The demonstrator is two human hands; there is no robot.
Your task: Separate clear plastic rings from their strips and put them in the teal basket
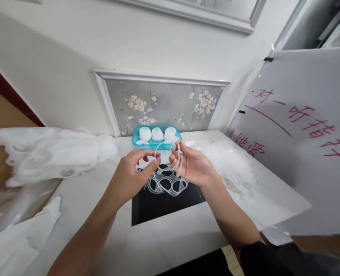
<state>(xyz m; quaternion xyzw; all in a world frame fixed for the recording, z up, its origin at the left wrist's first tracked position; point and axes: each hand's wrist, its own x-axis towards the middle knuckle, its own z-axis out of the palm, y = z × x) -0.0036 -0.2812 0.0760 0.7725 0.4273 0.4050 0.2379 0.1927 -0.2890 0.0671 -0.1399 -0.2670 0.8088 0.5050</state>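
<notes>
1. A clear ring (158,146) is held upright between both hands, above a black mat (170,211).
2. The left hand (133,166) has thumb and forefinger nearly together at its left rim; the right hand (195,163) has its fingers curled in on the right side, a short white piece (189,143) jutting out.
3. Below, one tangled clear sheet (170,180) with round holes lies on the mat; its holes are too overlapped to count.
4. Just beyond stands one blue tray (138,144), containing three white stacks (157,134) and a lower white piece at front left.
5. Two white heaps flank the hands: left (57,153), right (233,165).
6. Pale surface (92,207) shows left of the mat and before it; wall behind, whiteboard (290,153) at right.
</notes>
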